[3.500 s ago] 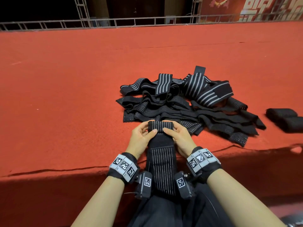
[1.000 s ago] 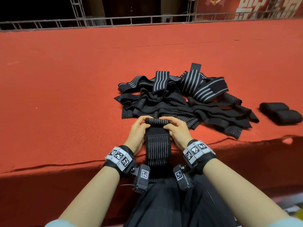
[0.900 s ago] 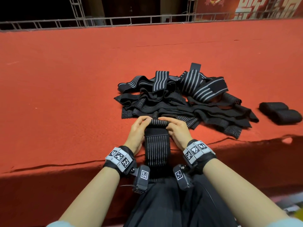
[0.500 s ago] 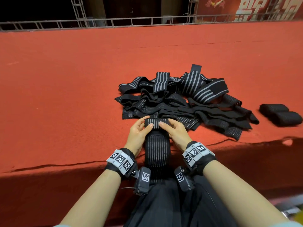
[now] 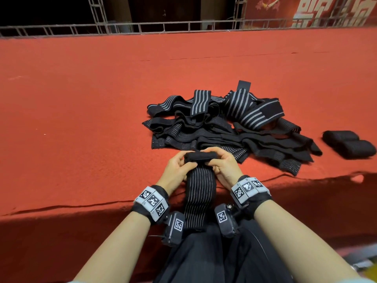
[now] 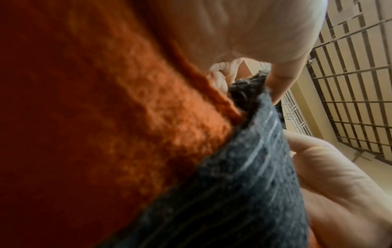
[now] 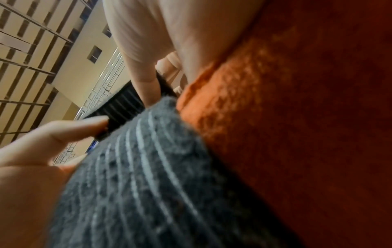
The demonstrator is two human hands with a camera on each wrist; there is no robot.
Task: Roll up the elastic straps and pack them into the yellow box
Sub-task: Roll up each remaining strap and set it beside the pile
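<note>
Item: black elastic strap with thin grey stripes, rolling in progress, packing not begun.

Left hand and right hand are each pinching an end of the small tight black roll forming at the strap's far end, thumbs on the near side, fingers curling over the top. The unrolled tail is lying flat on the red carpeted tabletop and hanging over its near edge toward the lap. Beyond the hands, a loose heap of black striped straps is waiting; two finished black rolls are sitting well apart to the right. The yellow box is not showing clearly. Next move, likely: turning the roll toward the body, keeping edges aligned and tension even.
</note>
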